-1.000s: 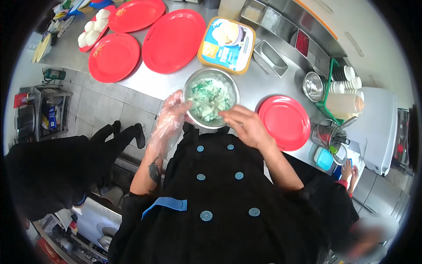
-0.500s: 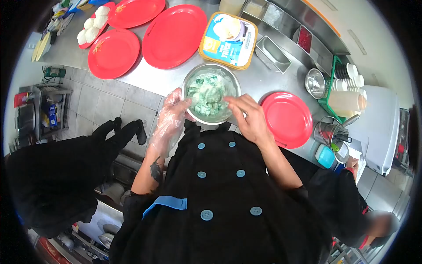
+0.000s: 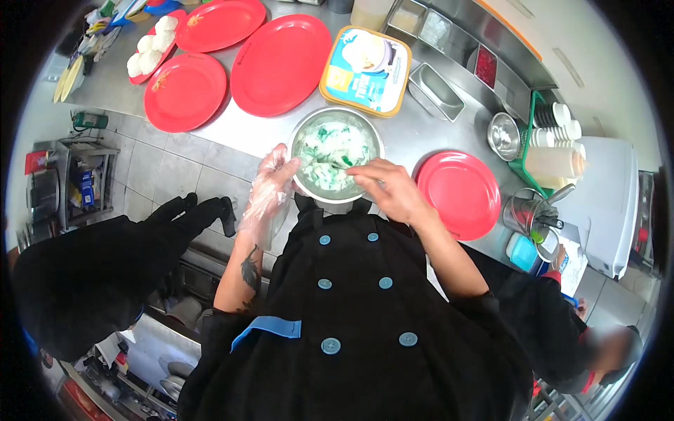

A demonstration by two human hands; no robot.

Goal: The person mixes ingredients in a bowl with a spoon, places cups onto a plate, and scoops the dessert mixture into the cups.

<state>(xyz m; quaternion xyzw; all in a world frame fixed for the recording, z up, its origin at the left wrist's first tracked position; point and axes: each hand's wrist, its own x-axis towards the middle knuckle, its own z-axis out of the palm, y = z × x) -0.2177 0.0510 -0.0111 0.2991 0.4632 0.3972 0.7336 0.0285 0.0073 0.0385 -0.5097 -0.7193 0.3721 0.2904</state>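
Observation:
A steel bowl point(image 3: 302, 184) holds a creamy white mixture with green pieces point(image 3: 335, 149). My left hand point(image 3: 272, 184), in a clear plastic glove, grips the bowl's left side. Bare and pinched closed, my right hand point(image 3: 393, 189) holds the handle of a spoon point(image 3: 340, 168) whose end is sunk in the mixture. Just behind the bowl stands a rectangular tub with a blue and white lid point(image 3: 366, 70). An empty round red plate point(image 3: 458, 195) lies to the right of my right hand.
More red plates point(image 3: 281, 64) and a dish of white balls point(image 3: 149, 55) are at the back left. Steel containers point(image 3: 437, 91), a small steel bowl point(image 3: 503, 135) and a green rack point(image 3: 518, 165) with cups line the right. People in black stand at left point(image 3: 91, 274) and right point(image 3: 537, 323).
The spoon and my right hand have shifted slightly left in the bowl, and the mixture has been turned over. The person on the right has moved their arms and head.

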